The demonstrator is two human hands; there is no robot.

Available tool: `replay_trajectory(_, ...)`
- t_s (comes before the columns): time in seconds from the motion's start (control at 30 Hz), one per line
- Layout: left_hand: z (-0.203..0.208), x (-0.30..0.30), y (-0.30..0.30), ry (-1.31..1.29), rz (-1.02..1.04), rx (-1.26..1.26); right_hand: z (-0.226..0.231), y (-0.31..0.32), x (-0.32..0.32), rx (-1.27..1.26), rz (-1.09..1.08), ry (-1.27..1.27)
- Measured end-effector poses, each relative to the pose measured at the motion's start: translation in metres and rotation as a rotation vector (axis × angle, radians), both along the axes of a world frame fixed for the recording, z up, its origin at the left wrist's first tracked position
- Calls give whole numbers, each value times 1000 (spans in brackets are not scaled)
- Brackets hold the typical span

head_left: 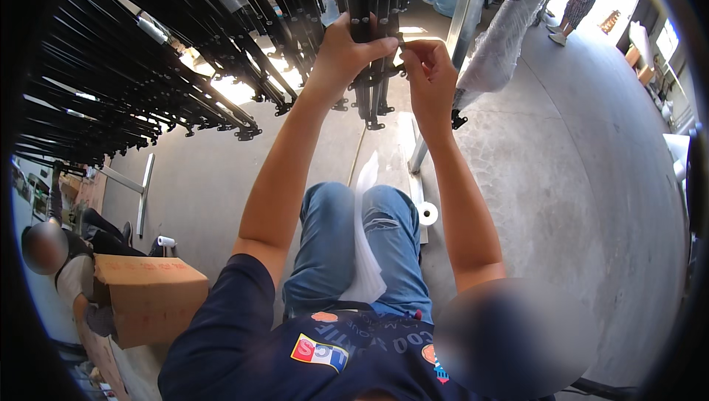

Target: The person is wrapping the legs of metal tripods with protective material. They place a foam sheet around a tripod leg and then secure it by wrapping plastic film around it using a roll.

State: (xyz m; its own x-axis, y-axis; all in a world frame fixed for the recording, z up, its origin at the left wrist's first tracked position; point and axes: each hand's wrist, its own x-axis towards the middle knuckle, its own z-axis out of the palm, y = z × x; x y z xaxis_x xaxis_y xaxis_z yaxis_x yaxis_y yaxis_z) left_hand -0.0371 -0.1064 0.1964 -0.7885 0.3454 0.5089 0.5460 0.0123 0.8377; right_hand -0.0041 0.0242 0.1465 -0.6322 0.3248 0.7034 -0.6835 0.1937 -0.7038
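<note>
My left hand point(341, 55) is wrapped round a bunch of upright black metal bars point(360, 30) near their lower ends, its thumb pressed across the front. Close beside it, my right hand point(432, 67) is closed in a pinch at the right side of these bars. What sits between its fingertips is too small to make out. Below both hands, the bars end in small black tabs with holes. A thin white wrapping sheet point(363, 249) lies lengthwise over my lap, between the thighs of my jeans.
Many more black bars point(140, 54) hang in rows at the left. A plastic-wrapped bundle point(496, 50) slants beside a metal post point(470, 9) at the right. A white roll point(427, 214) stands by my knee. At the lower left, another person point(74, 283) is next to a cardboard box point(151, 299).
</note>
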Motion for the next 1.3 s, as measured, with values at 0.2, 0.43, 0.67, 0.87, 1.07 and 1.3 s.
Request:
replay_trajectory(0.2,3,-3,4,65,3,-25,3,-1,10,-102,42,-71)
replay_trajectory(0.43,3,-7,10,59,66,-125,12,1,16,17,-20,-173)
replay_trajectory(0.67,7,4,27,130,218,-64,7,5,17,162,16,-209)
replay_trajectory(0.87,16,13,25,36,162,-157,-5,22,13,-322,564,-272)
replay_trajectory(1.07,12,6,22,-31,-48,-31,-7,29,5,-809,924,-265)
replay_trajectory(1.3,14,13,23,-253,-141,179,3,24,-6,-928,998,-271)
